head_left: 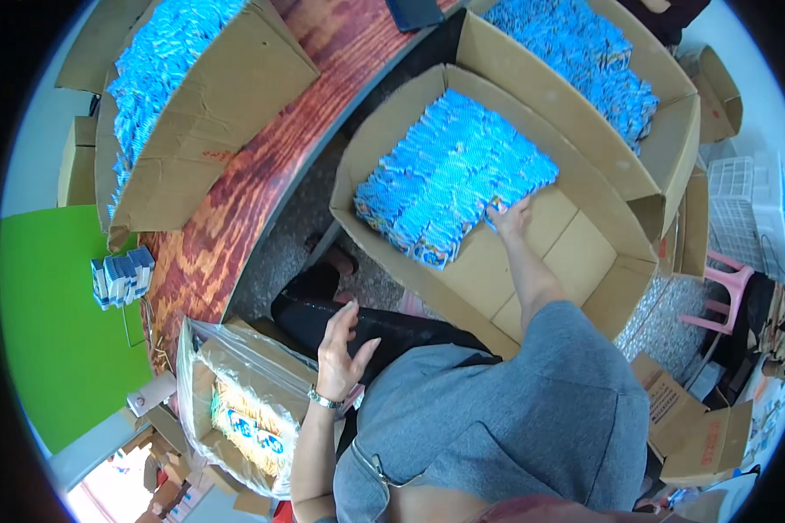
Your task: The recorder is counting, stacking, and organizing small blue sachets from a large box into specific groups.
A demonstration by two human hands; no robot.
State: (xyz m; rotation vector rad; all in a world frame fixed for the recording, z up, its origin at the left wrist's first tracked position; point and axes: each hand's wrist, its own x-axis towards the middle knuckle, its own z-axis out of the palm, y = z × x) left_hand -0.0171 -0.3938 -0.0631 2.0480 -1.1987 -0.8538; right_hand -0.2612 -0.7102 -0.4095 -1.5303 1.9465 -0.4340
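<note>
A large cardboard box [576, 248] lies open in front of me, partly filled with rows of small shiny blue packets [453, 166] packed closely together. My right hand [512, 218] reaches into it, fingers closed on a blue packet [492, 214] at the near right edge of the rows. Over my dark-trousered leg, my left hand [342, 353] is raised with thumb and fingers apart and nothing in it; a watch is on that wrist. Beside the left forearm stands a plastic-lined box [202, 397] holding a bundle of pale yellow pieces with blue-and-white printing.
On the red wood-patterned table [205, 231] a tall carton [205, 131] of blue packets stands at the left. Another carton [541, 74] of them adjoins my box at the far right. A pink stool [728, 292], a white crate [733, 196] and opened cartons [702, 427] are at the right.
</note>
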